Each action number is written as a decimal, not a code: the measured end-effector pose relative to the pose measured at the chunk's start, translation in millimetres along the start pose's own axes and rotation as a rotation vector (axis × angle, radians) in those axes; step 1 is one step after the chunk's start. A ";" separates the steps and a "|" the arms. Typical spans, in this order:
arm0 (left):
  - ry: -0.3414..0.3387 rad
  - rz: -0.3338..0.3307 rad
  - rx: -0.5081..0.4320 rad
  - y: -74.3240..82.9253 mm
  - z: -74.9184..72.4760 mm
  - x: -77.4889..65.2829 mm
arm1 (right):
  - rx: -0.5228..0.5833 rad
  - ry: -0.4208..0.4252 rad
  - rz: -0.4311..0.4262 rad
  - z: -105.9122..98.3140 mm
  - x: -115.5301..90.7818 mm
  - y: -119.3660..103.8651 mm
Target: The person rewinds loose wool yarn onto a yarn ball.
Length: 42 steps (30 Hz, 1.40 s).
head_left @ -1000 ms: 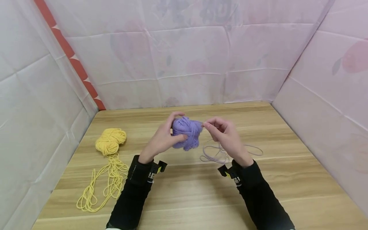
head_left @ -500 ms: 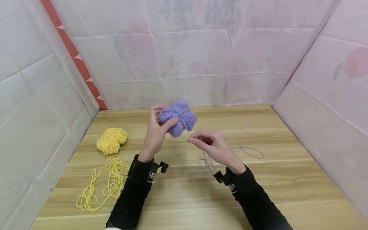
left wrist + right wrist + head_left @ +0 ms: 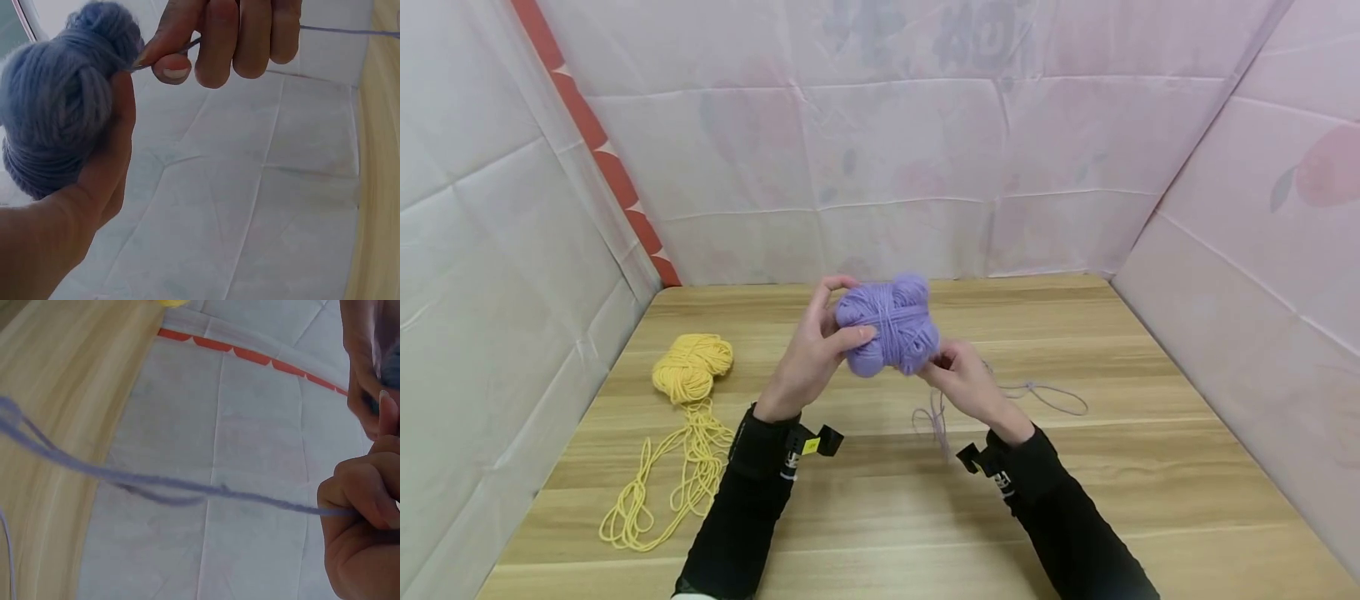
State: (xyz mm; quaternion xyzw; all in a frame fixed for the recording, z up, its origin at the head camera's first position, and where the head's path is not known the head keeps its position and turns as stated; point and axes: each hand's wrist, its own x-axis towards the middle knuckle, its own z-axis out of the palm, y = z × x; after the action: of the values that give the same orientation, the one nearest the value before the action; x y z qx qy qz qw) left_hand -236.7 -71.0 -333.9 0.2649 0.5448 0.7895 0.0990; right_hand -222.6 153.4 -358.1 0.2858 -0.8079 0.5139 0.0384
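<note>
A purple ball of yarn (image 3: 891, 325) is held above the table by my left hand (image 3: 808, 354), thumb on its near face and fingers round its left side. My right hand (image 3: 966, 383) is at the ball's lower right and pinches the purple strand (image 3: 194, 44) that runs from it, as the left wrist view shows. In the right wrist view the strand's loose part (image 3: 262, 499) trails from the curled fingers towards the table. Loose purple loops (image 3: 1052, 398) lie on the wood near the right hand. Part of the right fingertips is hidden behind the ball in the head view.
On the left of the wooden table (image 3: 880, 517) sits a yellow ball of yarn (image 3: 692, 367), its loose yellow strands (image 3: 688, 475) spread towards the front beside the left sleeve. White patterned sheets (image 3: 902, 158) stand at the back and both sides.
The purple ball went left and away, then came back right and turned over in my left hand. My right hand moved left and lower, keeping the strand. The yellow yarn stayed still.
</note>
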 end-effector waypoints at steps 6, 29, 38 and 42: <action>-0.190 -0.025 0.192 -1.0 -0.1 -2.0 | 0.037 0.054 0.088 -10.7 0.1 2.4; 0.172 -0.109 0.466 -14.8 -9.6 9.0 | 0.110 0.202 -0.135 -9.3 -8.5 -19.2; 0.356 0.060 0.220 -11.5 -12.6 9.2 | 0.033 0.029 -0.121 0.1 -7.9 -17.2; 0.357 0.126 0.096 -7.9 -13.7 7.7 | 0.031 -0.036 -0.067 3.0 -5.4 -12.8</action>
State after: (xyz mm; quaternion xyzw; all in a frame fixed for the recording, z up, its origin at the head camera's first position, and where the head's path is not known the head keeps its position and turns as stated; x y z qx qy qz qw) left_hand -251.4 -75.6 -342.3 0.1588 0.5731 0.8016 -0.0616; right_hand -211.0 149.2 -351.1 0.3227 -0.7904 0.5194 0.0367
